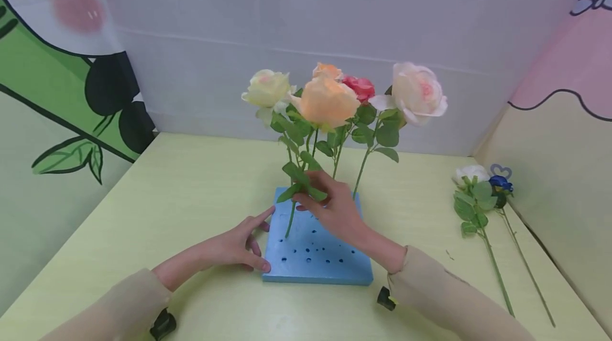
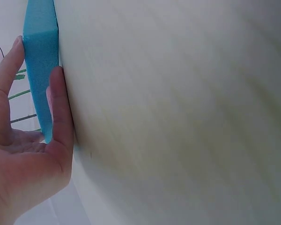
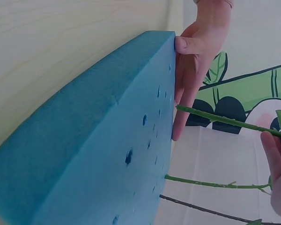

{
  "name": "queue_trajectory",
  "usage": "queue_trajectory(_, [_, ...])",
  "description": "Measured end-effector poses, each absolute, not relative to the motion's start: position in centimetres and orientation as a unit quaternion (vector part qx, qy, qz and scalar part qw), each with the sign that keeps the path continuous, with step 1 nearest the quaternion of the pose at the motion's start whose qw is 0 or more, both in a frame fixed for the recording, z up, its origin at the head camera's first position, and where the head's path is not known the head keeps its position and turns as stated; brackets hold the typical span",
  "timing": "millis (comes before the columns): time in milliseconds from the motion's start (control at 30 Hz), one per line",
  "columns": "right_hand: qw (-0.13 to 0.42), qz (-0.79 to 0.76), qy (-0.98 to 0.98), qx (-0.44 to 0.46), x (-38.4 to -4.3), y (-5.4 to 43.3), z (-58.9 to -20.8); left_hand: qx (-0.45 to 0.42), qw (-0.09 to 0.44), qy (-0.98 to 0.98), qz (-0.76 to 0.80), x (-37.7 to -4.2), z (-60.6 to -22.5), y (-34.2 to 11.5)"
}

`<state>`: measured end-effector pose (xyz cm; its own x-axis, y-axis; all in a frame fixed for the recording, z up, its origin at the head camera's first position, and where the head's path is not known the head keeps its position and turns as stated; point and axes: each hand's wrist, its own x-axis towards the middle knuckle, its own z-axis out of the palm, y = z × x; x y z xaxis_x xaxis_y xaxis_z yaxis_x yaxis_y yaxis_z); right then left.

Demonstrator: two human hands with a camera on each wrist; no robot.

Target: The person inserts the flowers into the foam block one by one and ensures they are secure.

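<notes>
My right hand [image 1: 337, 208] pinches the green stem of a large peach rose [image 1: 327, 102] among its leaves. The lower tip of that stem [image 3: 210, 116] hangs just above a blue foam block [image 1: 317, 272] full of small holes. Fingers fairly straight, my left hand [image 1: 234, 245] rests against the block's left side, thumb at the near corner and index finger farther back. In the left wrist view the fingers lie along the foam edge [image 2: 40, 51]. Behind the held rose, a cream rose [image 1: 268, 88], a red rose [image 1: 359, 88] and a pale pink rose [image 1: 421, 94] stand upright.
On the table's right side lie a white rose [image 1: 472, 173] and a blue rose [image 1: 500, 182] with a heart-shaped piece [image 1: 501, 171]. A pale cloth wall [image 1: 201, 75] rises behind the light wooden table [image 1: 201, 192]. Another small orange rose [image 1: 327, 70] stands behind the peach one.
</notes>
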<state>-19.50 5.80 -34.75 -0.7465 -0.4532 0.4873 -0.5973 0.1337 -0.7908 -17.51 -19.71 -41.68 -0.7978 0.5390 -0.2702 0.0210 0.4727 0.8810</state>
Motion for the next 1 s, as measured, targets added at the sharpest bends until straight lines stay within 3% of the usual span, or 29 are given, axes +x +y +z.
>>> queue_trajectory(1000, [-0.007, 0.519, -0.742, 0.424, -20.8, 4.4, -34.2, 0.181, 0.267, 0.810, 0.489, -17.5, -41.6, -19.7])
